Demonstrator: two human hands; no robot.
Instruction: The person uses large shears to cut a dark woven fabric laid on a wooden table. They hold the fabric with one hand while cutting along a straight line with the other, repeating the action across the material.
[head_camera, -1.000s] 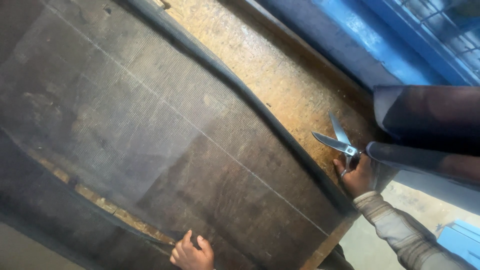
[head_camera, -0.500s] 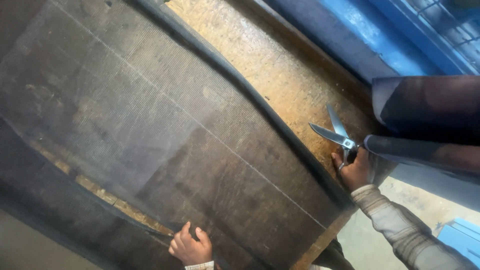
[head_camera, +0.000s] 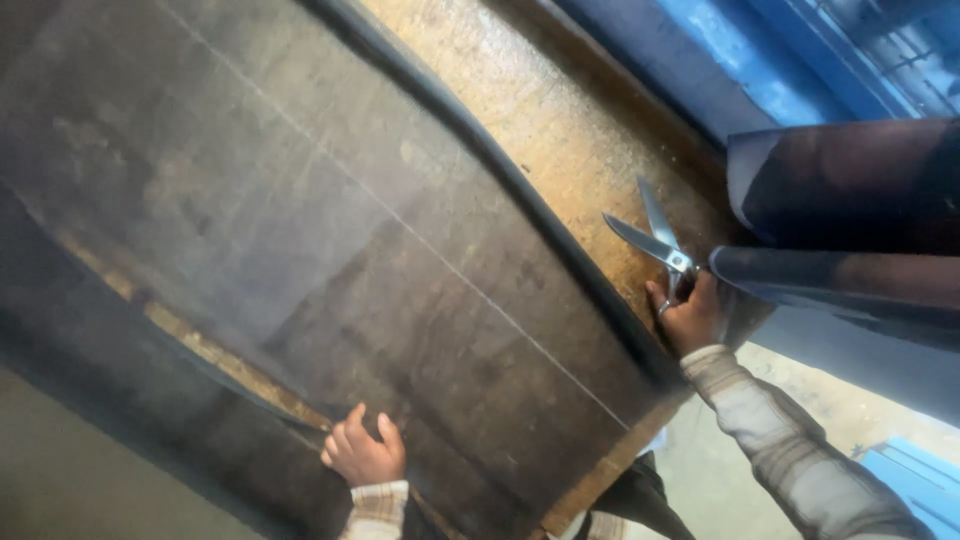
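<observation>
scissors (head_camera: 655, 240) out, blades spread in a v, no cut started in the dark sheet (head_camera: 330, 250) as far as visible.
right hand (head_camera: 690, 318) curled through the handles at the table's (head_camera: 560, 140) far edge, tips aimed up-left, long axis diagonal; left hand (head_camera: 362, 452) pressed flat-ish on the sheet's near edge, fingers loosely bent, gripping nothing.

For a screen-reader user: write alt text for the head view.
The right hand holds open scissors over a wooden table, while the left hand rests on a large dark sheet marked with a thin line.
</observation>
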